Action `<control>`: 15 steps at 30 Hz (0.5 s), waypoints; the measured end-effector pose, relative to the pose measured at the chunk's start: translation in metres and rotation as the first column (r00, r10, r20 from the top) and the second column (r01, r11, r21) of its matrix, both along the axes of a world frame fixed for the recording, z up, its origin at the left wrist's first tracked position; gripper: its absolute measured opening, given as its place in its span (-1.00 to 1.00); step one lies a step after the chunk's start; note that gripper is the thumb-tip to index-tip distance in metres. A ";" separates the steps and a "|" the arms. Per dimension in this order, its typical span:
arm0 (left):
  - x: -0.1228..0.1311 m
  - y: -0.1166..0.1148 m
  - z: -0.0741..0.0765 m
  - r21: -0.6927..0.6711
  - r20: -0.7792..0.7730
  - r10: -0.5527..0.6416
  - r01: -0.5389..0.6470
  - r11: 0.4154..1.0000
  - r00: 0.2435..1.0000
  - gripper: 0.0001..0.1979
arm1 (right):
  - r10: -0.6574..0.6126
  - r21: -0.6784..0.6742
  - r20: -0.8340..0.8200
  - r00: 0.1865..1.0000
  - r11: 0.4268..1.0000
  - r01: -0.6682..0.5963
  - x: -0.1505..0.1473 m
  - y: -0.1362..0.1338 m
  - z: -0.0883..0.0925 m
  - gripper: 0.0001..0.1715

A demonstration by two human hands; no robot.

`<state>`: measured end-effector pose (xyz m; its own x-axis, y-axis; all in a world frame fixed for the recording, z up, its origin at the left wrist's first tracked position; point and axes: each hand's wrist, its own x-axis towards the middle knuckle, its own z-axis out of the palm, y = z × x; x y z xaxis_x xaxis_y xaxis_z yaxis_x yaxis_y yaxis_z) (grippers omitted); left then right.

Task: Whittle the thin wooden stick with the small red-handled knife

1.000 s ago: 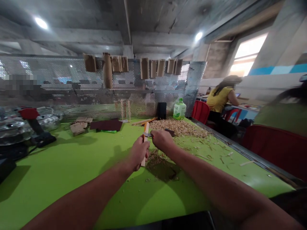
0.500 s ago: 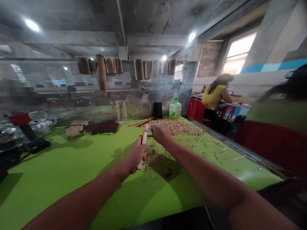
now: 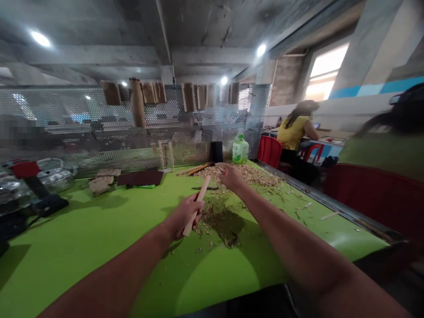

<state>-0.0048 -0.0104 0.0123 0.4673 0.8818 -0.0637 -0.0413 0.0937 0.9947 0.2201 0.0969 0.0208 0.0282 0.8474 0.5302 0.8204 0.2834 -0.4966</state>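
Diagonally, the wooden strip [image 3: 203, 190] spans the clasped left hand [image 3: 185, 213].

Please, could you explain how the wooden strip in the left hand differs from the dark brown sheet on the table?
The wooden strip is pale, while the dark brown sheet is much darker. The strip is long and narrow; the sheet is broader. The strip is gripped at a slant in the left hand, whereas the sheet lies low towards the back of the green table. Both look plain, without visible pattern.

Pale tan strip [image 3: 202, 191] — bright green tabletop [image 3: 99, 225]
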 end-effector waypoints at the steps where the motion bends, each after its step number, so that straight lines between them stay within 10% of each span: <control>1: -0.003 0.005 -0.002 -0.002 0.023 -0.005 0.005 1.000 1.000 -0.56 | 0.074 0.028 -0.010 0.997 0.997 -0.074 -0.005 0.000 -0.003 -0.32; 6: -0.004 0.009 -0.004 0.003 -0.034 0.001 -0.001 1.000 0.999 -0.63 | 0.366 0.131 0.044 0.929 0.920 -0.369 -0.011 -0.004 -0.008 -0.12; 11: -0.008 0.012 0.001 -0.069 -0.018 -0.041 0.039 0.997 0.999 -0.84 | 0.587 0.154 0.184 0.789 0.775 -0.613 -0.011 -0.005 -0.010 -0.66; 15: -0.023 0.025 0.006 -0.147 0.203 -0.127 0.158 0.976 0.971 -0.64 | 0.604 0.132 0.133 0.786 0.775 -0.618 -0.013 -0.008 -0.009 -0.86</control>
<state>-0.0277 0.0144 0.0178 0.6046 0.7907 -0.0959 -0.2044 0.2705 0.9408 0.2067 0.0894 0.0120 -0.5144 0.5751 0.6361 0.4811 0.8076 -0.3412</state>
